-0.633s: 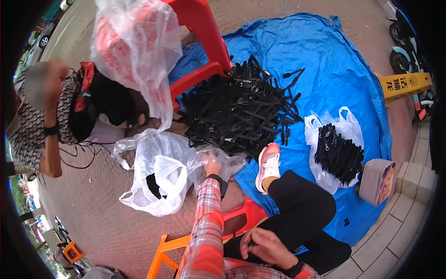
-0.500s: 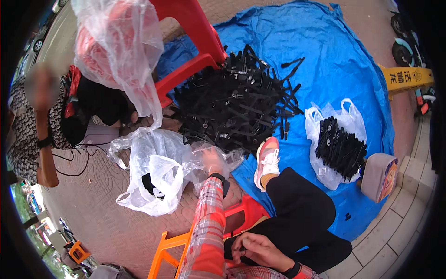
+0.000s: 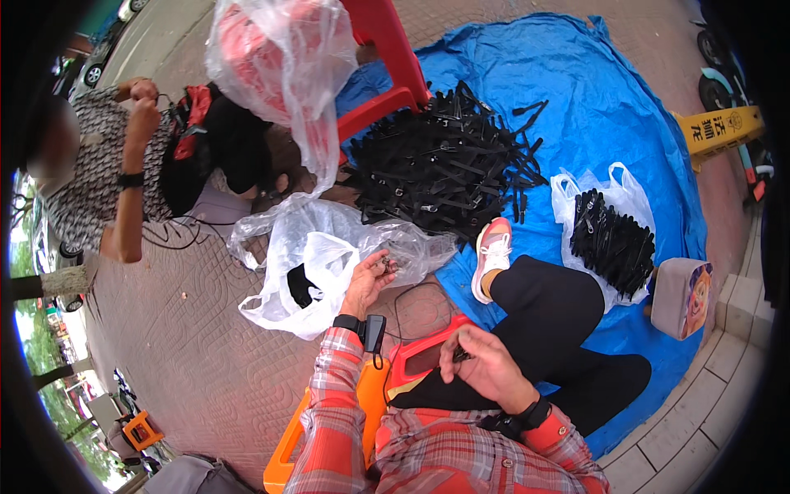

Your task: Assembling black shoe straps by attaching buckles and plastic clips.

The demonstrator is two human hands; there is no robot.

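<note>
Small metallic pieces [image 3: 386, 263], too small to identify, sit at the fingertips of the left hand [image 3: 363, 286], short of the lower left edge of the blue tarpaulin [image 3: 568, 90]. At far left I record a co-worker [image 3: 107, 156] with both hands raised. Next, a white carrier bag [image 3: 331, 259] rests on the paving with a black item [image 3: 299, 284] inside, and a clear plastic bag [image 3: 424, 244] spreads from beside it to the tarpaulin's left edge. I find the left hand by these bags, fingers bent, grasping the pieces. Towards the tarpaulin's left edge lies a loose pile of black straps [image 3: 448, 165] with metal fittings. The right hand [image 3: 490, 368] hangs near the lap, fingers curled towards the thumb; I cannot tell whether it grips anything. Near the right edge, an opened white bag [image 3: 630, 206] carries a neater bundle of black straps [image 3: 613, 244]; a pale pouch [image 3: 673, 288] stands at the lower right edge. I judge the step in hand to be handling loose pieces beside the clear plastic bag; the next move calls for a secure fingertip hold.
</note>
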